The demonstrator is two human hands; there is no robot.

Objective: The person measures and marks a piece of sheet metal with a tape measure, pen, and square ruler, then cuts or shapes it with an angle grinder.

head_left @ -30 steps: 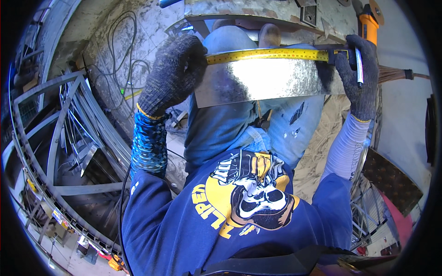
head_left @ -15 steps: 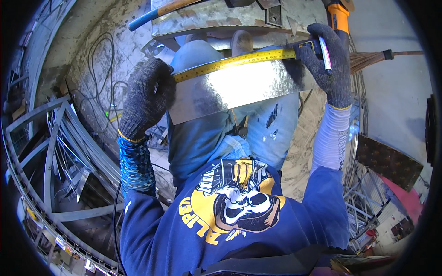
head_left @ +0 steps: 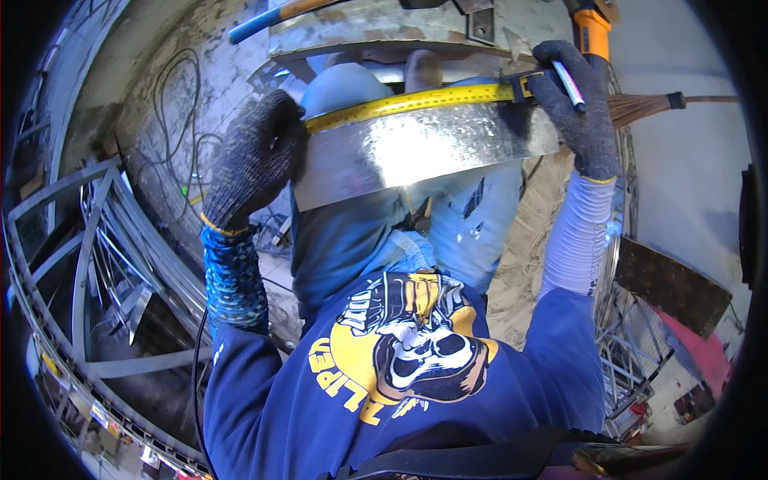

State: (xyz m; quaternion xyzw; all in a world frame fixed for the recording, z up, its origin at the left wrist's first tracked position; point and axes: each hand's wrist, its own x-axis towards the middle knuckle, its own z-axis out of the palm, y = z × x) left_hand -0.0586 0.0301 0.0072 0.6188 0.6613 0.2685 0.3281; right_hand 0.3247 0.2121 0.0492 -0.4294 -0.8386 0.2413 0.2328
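A shiny strip of sheet metal lies across my thighs, its brightest part washed out by glare. Along its far edge runs the yellow blade of a tape measure. My left hand, in a dark knitted glove, is closed at the left end of sheet and blade; its fingertips are partly hidden. The gloved right hand is closed around the dark tape case at the other end. A white marker pen also sits in that hand, lying across the fingers.
Beyond my knees stands a worn metal-topped bench with a blue-ended handle on it. An orange-bodied power tool and a broom are at the far right. Metal frames and a black cable lie left.
My right hand and the tape case have shifted slightly right, and more of the sheet's right end shows. The left hand has moved up a little, still at the left end.
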